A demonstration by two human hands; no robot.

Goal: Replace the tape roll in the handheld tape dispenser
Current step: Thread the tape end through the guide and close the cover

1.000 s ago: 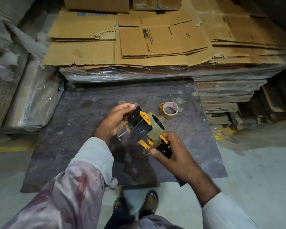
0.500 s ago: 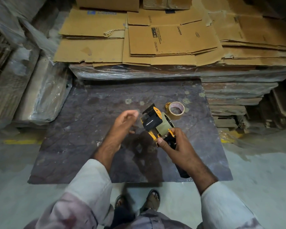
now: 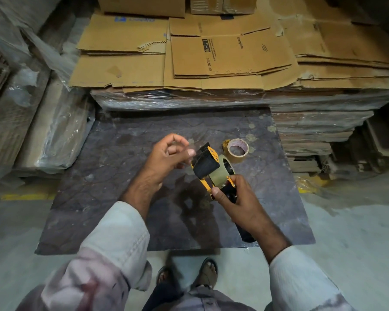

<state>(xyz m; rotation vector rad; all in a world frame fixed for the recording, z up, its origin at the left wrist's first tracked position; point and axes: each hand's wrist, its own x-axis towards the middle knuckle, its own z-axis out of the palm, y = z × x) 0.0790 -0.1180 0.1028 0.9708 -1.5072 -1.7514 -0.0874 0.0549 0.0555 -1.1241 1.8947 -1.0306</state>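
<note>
My right hand (image 3: 236,200) grips the black handle of the yellow and black tape dispenser (image 3: 206,164), holding it above the dark slab (image 3: 112,180). A pale clear tape roll (image 3: 219,176) sits on the dispenser's wheel. My left hand (image 3: 166,156) is at the dispenser's front plate with curled fingers, and its thumb and fingertips pinch a faint clear tape end (image 3: 194,146). A second roll (image 3: 236,149), a tan one with a wide core, lies flat on the slab just behind the dispenser.
Flattened cardboard boxes (image 3: 211,59) are stacked on a plastic-wrapped pile behind the slab. Wrapped bundles (image 3: 43,135) lean at the left and more stacks (image 3: 312,135) stand at the right. My sandalled feet (image 3: 189,272) stand on the concrete floor at the slab's near edge.
My left hand let go of the pulled clear strip, drew back, and has now returned to the dispenser's front with fingers curled. The dispenser has tilted more upright in my right hand.
</note>
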